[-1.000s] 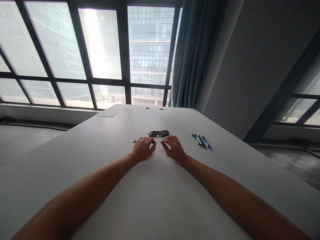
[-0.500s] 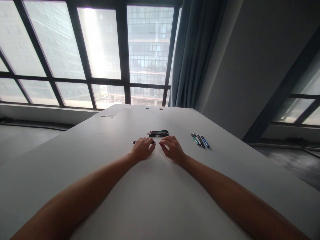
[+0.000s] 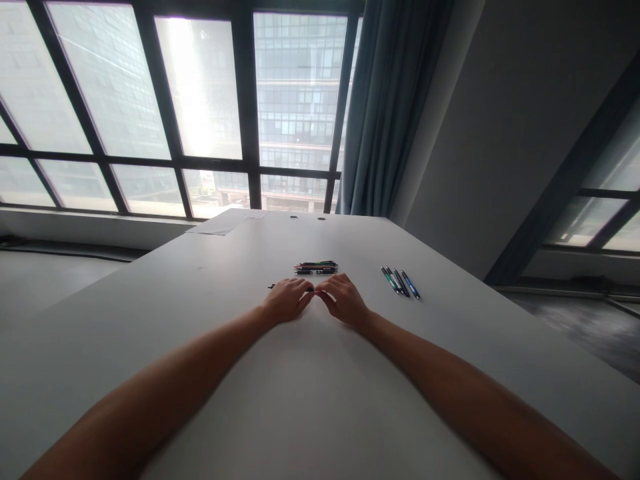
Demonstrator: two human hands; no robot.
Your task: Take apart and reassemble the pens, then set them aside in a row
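Observation:
My left hand [image 3: 288, 299] is closed around a dark pen [image 3: 311, 289] lying sideways just over the table. The pen's rear end pokes out left of the hand, its front end towards the right fingers. My right hand [image 3: 344, 297] is closed in a pinch at that front end, on a thin pen refill now mostly hidden by the fingertips. The fingertips of both hands nearly meet. Right behind them, a group of several pens [image 3: 316, 267] lies sideways, dark with some green and reddish parts.
To the right, several pens [image 3: 401, 283] with green, black and blue parts lie side by side at a slant. The white table [image 3: 320, 387] stretches to the window. At its far left lies a sheet of paper [image 3: 213, 227]; two small round dark spots [image 3: 321, 219] show at the far end.
My left hand has moved slightly right with the pen, closing the gap to my right fingers. The thin refill seen between the hands is now nearly covered.

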